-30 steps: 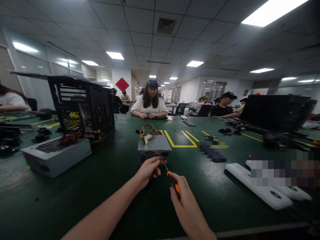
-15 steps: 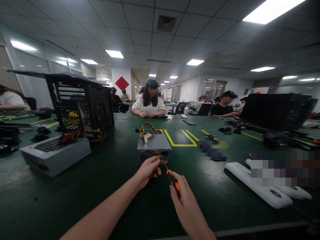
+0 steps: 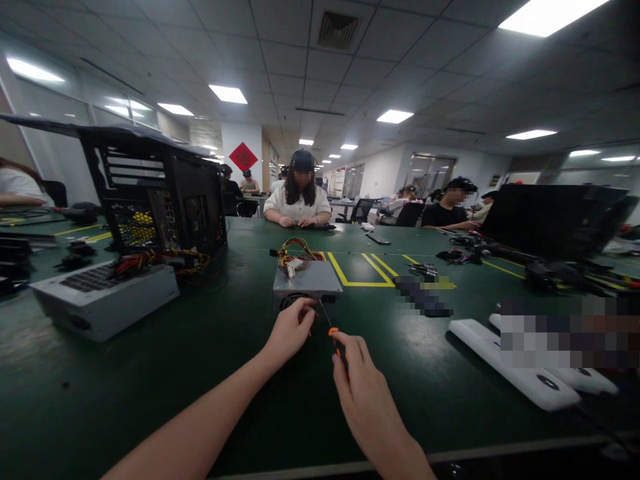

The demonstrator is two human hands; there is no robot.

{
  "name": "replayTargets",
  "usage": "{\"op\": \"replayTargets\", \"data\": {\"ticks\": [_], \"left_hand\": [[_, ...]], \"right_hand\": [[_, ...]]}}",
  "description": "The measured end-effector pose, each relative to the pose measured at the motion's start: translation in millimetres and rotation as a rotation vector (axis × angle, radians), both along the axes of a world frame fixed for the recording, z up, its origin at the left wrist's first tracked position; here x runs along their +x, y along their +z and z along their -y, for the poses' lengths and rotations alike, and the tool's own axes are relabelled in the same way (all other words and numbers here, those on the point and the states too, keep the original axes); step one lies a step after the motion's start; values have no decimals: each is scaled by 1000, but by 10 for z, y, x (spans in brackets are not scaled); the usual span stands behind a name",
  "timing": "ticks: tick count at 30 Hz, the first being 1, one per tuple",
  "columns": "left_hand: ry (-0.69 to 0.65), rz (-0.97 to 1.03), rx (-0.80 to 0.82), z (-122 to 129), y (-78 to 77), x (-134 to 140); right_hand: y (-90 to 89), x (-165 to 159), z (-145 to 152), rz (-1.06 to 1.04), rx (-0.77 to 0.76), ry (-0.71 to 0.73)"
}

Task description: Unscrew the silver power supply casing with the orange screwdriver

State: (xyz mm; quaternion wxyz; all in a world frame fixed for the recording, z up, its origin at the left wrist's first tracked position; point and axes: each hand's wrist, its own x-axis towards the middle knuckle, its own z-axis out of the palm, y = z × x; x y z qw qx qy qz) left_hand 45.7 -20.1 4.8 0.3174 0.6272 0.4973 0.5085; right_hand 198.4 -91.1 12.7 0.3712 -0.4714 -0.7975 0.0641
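A grey computer power supply [image 3: 310, 279] stands on the green table in front of me, its bundle of coloured wires [image 3: 295, 253] and a white connector lying on top. My left hand [image 3: 290, 328] is at the fan side of it, fingers curled together close to the thumb. Whatever they may pinch is too small to make out. In my right hand [image 3: 357, 377] is a screwdriver [image 3: 334, 331] with an orange and black handle. Its thin shaft points up and left, the tip beside my left fingertips in front of the power supply. Whether the tip touches anything is unclear.
A second power supply [image 3: 105, 300] lies at the left, before an open black computer case [image 3: 170, 193]. White elongated devices [image 3: 515, 363] lie at the right, near a blurred dark item [image 3: 423, 297]. Small tools [image 3: 423, 270] lie beyond. A person [image 3: 300, 193] sits opposite.
The screwdriver tip has shifted left and slightly up with my right hand. My left fingers, more stretched out before, have drawn in and curled. The view has tilted slightly.
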Motion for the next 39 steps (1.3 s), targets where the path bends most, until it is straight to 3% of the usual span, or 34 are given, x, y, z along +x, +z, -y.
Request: {"op": "replayTargets", "data": {"ticks": [4, 7, 13, 17, 19, 24, 29, 33, 39], "left_hand": [[149, -289, 349, 59, 107, -63], [212, -499, 504, 39, 171, -122], [216, -751, 532, -127, 123, -179], [240, -797, 518, -179, 94, -165], [247, -810, 519, -185, 90, -161], [254, -872, 532, -177, 62, -171], [260, -918, 522, -158, 41, -172], [280, -934, 522, -124, 52, -158], [293, -935, 517, -93, 73, -143]], "right_hand": [[73, 18, -21, 64, 25, 65], [125, 82, -109, 189, 103, 123], [390, 265, -363, 467, 202, 274], [647, 279, -449, 422, 112, 316], [695, 269, -463, 330, 69, 371], [485, 271, -483, 163, 98, 608], [219, 277, -503, 154, 142, 672], [160, 304, -488, 73, 142, 745], [98, 232, -472, 153, 259, 777]]}}
